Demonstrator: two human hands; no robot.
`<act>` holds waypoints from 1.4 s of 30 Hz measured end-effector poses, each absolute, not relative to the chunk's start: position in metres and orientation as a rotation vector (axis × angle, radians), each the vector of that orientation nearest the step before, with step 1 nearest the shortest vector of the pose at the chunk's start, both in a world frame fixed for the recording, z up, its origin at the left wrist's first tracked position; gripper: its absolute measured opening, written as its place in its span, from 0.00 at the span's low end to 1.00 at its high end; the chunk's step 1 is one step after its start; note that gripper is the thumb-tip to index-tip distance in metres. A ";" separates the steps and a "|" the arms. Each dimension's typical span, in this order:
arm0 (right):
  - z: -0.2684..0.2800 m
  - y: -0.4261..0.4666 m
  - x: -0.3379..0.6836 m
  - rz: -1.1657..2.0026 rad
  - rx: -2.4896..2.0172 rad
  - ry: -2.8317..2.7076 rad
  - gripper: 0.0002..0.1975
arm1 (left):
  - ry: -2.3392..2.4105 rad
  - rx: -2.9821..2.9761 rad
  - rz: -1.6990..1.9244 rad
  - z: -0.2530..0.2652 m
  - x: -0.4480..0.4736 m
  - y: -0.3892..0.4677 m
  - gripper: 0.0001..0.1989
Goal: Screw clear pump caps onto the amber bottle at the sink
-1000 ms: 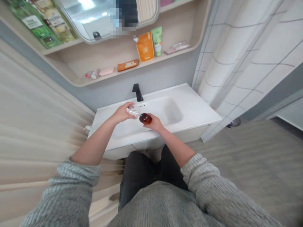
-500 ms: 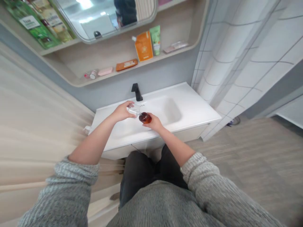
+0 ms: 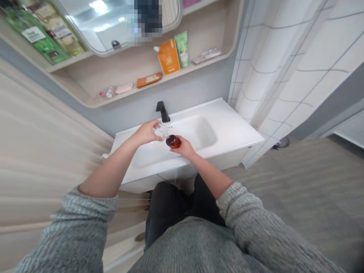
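My left hand [image 3: 148, 132] is closed around a clear, see-through cup [image 3: 161, 131], its fingers and thumb at the sides. A reddish-brown bottle [image 3: 174, 141] lies tilted in my right hand [image 3: 183, 147], with its neck pointing left at the cup's rim. Bottle mouth and cup meet or nearly meet; I cannot tell whether they touch or whether liquid runs between them. Both hands are over the white sink [image 3: 206, 131], in front of the black faucet [image 3: 163, 112].
Above the sink, a wall shelf [image 3: 93, 101] holds an orange pouch [image 3: 169, 57], a green tube [image 3: 182, 49], an orange packet [image 3: 149, 79] and a pink bar [image 3: 124, 88]. Large green bottles [image 3: 42, 41] stand upper left, beside a mirror [image 3: 113, 22]. A curtain [image 3: 36, 151] hangs at left.
The view has shifted slightly. Both hands keep their hold on cup and bottle, and the two stay close together with little visible movement.
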State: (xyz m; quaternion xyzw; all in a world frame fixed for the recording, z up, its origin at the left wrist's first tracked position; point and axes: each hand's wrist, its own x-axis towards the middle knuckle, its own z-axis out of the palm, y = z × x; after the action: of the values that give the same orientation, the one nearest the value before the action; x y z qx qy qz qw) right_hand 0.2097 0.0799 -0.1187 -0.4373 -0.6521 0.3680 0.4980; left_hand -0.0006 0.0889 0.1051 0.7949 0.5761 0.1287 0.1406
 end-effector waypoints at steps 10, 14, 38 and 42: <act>-0.122 0.082 0.208 0.905 -1.035 -1.536 0.44 | 1.670 2.393 0.237 0.121 0.016 0.093 0.46; -0.122 0.082 0.208 0.897 -1.045 -1.543 0.44 | 1.682 2.453 0.145 0.128 0.023 0.093 0.46; -0.118 0.079 0.209 0.922 -1.023 -1.516 0.43 | 1.694 2.573 -0.022 0.141 0.044 0.093 0.41; -0.118 0.079 0.209 0.922 -1.029 -1.529 0.43 | 1.697 2.545 0.017 0.141 0.045 0.093 0.41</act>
State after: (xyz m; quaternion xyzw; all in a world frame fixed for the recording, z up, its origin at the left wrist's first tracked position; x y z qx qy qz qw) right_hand 0.2090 0.0791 -0.1181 -0.4283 -0.6362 0.3835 0.5146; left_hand 0.0453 0.0931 0.1412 0.8314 0.5541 0.0057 0.0413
